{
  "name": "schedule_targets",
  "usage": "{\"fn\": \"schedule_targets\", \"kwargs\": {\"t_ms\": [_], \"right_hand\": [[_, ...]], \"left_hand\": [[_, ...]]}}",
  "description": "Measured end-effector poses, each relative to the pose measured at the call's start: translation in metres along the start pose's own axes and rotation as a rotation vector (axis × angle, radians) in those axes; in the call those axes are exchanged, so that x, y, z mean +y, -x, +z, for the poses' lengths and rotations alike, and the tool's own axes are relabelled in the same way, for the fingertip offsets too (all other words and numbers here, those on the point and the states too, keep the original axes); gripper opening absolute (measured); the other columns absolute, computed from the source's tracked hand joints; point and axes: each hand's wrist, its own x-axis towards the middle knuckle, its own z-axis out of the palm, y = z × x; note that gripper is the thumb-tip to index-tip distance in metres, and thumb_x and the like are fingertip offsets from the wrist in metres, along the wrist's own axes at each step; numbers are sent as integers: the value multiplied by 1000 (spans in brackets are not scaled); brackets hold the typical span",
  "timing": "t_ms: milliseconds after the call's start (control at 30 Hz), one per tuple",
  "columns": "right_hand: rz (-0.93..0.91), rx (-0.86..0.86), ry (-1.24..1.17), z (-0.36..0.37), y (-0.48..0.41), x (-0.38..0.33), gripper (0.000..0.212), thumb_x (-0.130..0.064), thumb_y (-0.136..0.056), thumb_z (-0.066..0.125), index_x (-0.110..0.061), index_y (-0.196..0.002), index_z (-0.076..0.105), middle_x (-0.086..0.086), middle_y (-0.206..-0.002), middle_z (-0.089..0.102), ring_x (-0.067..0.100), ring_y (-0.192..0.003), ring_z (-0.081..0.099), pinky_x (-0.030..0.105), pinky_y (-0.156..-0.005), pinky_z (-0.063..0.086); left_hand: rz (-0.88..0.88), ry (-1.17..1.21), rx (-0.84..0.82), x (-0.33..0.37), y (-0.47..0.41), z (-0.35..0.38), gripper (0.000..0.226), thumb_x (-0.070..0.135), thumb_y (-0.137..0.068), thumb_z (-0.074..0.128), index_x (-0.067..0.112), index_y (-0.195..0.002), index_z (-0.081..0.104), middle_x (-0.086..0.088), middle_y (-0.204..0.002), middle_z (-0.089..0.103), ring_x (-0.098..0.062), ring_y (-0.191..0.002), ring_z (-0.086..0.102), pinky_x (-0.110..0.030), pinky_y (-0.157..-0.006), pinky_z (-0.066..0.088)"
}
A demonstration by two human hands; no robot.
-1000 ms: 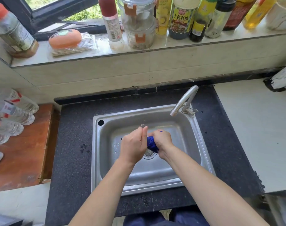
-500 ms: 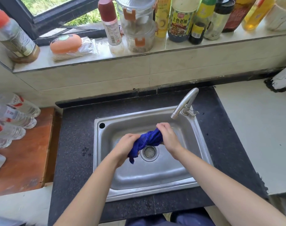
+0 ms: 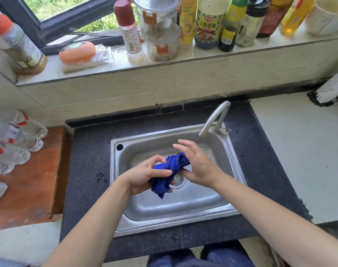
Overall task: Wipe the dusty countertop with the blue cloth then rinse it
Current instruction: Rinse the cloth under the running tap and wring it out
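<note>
Left hand: the left hand (image 3: 147, 174) is clamped on the blue cloth (image 3: 171, 164), fingers and thumb curled round its lower left part, over the basin of the sink (image 3: 164, 226).
Right hand: the right hand (image 3: 197, 162) is spread apart, its fingers (image 3: 183, 146) straight and fanned toward the back of the surface; its palm lies against the right end of the cloth. Whether the thumb presses the cloth from below cannot be told.
Blue cloth: bunched and twisted into a thick roll between the two hands, held in the air above the drain (image 3: 177, 179), with one loose corner hanging below the left hand.
Sink: a steel basin set into the dark speckled surface (image 3: 87, 170), nearer its right edge than its left.
Faucet: the faucet (image 3: 215, 118) stands at the back right corner of the sink, its curved spout pointing over the basin, just behind the right hand's fingertips.
Left of the surface: a wooden board (image 3: 29, 189) carries clear water bottles (image 3: 19, 135) lying on their sides.
Right of the surface: a pale slab (image 3: 299, 151) adjoins the right edge.
Window ledge: the window ledge (image 3: 125, 68) behind the back edge holds sauce bottles (image 3: 208, 22), stacked clear containers (image 3: 160, 31) and an orange oval box (image 3: 77, 52).
</note>
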Motion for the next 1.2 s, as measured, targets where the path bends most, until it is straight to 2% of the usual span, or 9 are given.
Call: {"fn": "schedule_targets", "kwargs": {"t_ms": [100,200,367,567,700,800,900,1033,1200], "right_hand": [[-110,52,140,-3,-7,1,78,-14,-73,77,-20,-143,43,12,-143,44,28,-116,55,45,-90,53],[-246,136,334,-8,-13,1,80,-25,-70,81,-23,-141,44,12,-135,44,23,-94,52,40,-78,53],[-260,143,445,-14,-23,7,60,-27,-76,66,-19,-135,54,10,-115,55,27,-85,58,43,-69,53],[-381,-33,462,-11,-22,19,26,-9,-84,54,-7,-106,69,16,-117,66,38,-106,60,47,-88,54],[61,-387,335,-8,-22,7,27,-20,-83,60,-15,-110,57,8,-98,67,35,-87,63,45,-71,53],[517,-323,-110,-5,-25,-9,23,-36,-71,62,-15,-80,57,-1,-66,61,25,-63,55,36,-58,47],[874,-277,-809,0,-27,-32,18,-25,-67,64,-17,-69,49,-2,-51,33,16,-44,24,21,-43,19],[1003,-503,-1226,-1,-24,-50,29,-21,-87,44,-25,-59,39,-7,-47,21,7,-38,12,19,-45,3],[1028,-590,-1703,5,-19,-55,16,-28,-80,43,-23,-65,43,-12,-43,24,3,-33,16,15,-39,8]], "left_hand": [[-10,-1,53,2,4,5,38,9,-80,73,15,-105,46,-21,-96,64,-35,-74,65,-40,-57,58],[16,66,66,4,4,7,33,16,-86,68,8,-114,53,-12,-86,59,-17,-56,52,-17,-34,35],[-21,17,-31,4,5,4,17,20,-96,60,12,-110,65,-2,-79,53,-10,-56,38,-14,-36,21],[-163,-660,-19,11,-2,-16,25,37,-87,72,19,-96,57,-6,-75,45,-18,-61,39,-32,-53,25],[85,-1302,212,7,-19,-14,21,34,-95,58,17,-99,47,4,-76,63,-27,-76,62,-36,-65,46],[324,-1773,499,-3,-33,-18,20,33,-101,45,15,-101,38,-1,-82,57,-35,-72,60,-36,-56,38],[559,-1871,606,-11,-41,-30,29,15,-88,66,14,-96,38,-4,-69,58,-31,-47,55,-29,-39,31],[717,-1765,670,-19,-40,-40,18,15,-84,54,12,-94,38,-4,-58,52,-30,-36,47,-23,-35,22],[829,-1643,721,-16,-39,-35,11,18,-82,38,14,-92,40,-4,-55,50,-28,-35,46,-25,-34,24]]}}
